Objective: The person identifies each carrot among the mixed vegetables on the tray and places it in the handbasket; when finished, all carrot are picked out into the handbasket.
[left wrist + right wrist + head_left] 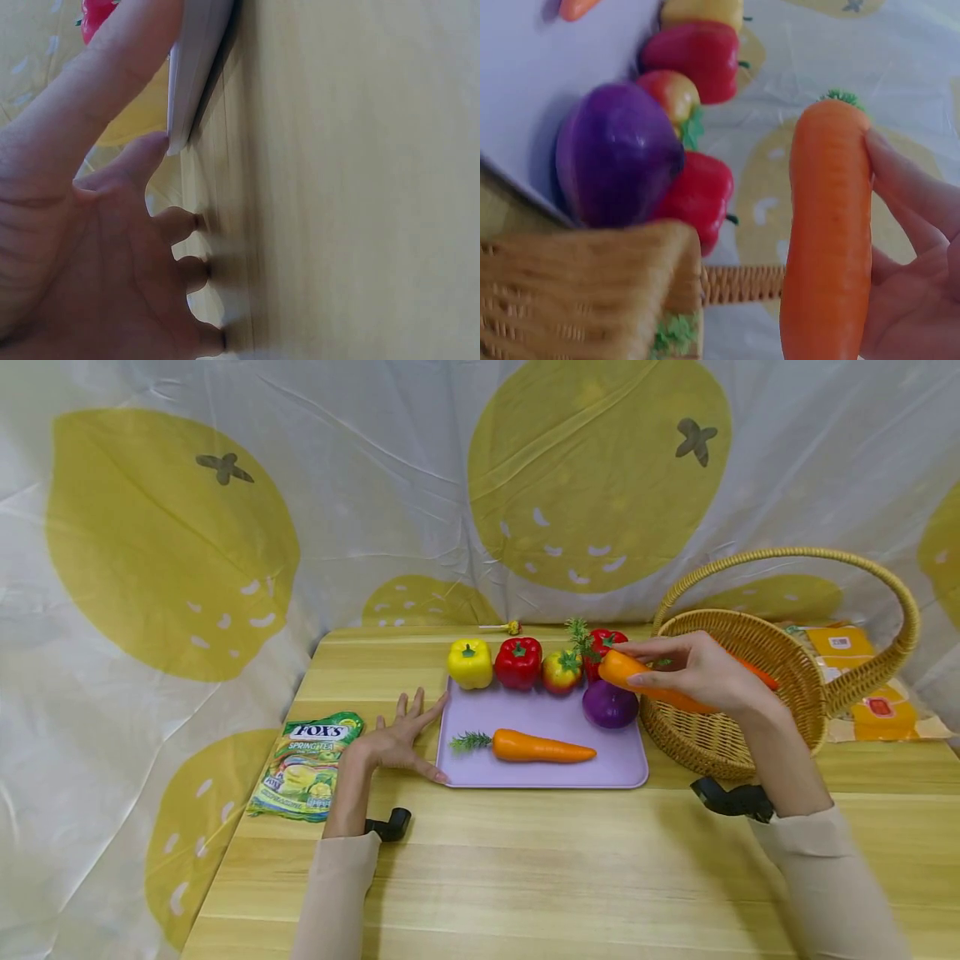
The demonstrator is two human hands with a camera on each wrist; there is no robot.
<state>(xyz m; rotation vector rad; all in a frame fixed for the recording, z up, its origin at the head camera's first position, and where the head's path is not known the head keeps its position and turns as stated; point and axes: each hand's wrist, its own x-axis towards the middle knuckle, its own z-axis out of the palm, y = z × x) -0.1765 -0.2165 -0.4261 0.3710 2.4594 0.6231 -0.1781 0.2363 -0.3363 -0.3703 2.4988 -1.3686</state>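
Note:
My right hand (pixel 716 672) pinches an orange carrot (pixel 626 672) near its leafy top, above the tray's right edge and the basket's near rim. In the right wrist view the carrot (pixel 829 232) is upright, with fingers along one side. My left hand (pixel 393 745) has its fingers spread; thumb and index finger touch the left edge of the lilac tray (pixel 465 777). Another carrot (pixel 536 747) lies across the tray. Along its back stand a yellow bell pepper (pixel 470 665), a red bell pepper (pixel 517 663), a red-yellow fruit (pixel 561 673) and another red pepper (pixel 609 639), with a purple onion (pixel 610 705) in front.
A wicker basket (pixel 701 747) with a tall handle stands right of the tray, holding a reddish-orange pointed item (pixel 757 674). Orange packets (pixel 873 702) lie behind it. A green candy bag (pixel 309 768) is by my left wrist. A lollipop (pixel 513 627) lies near the back cloth.

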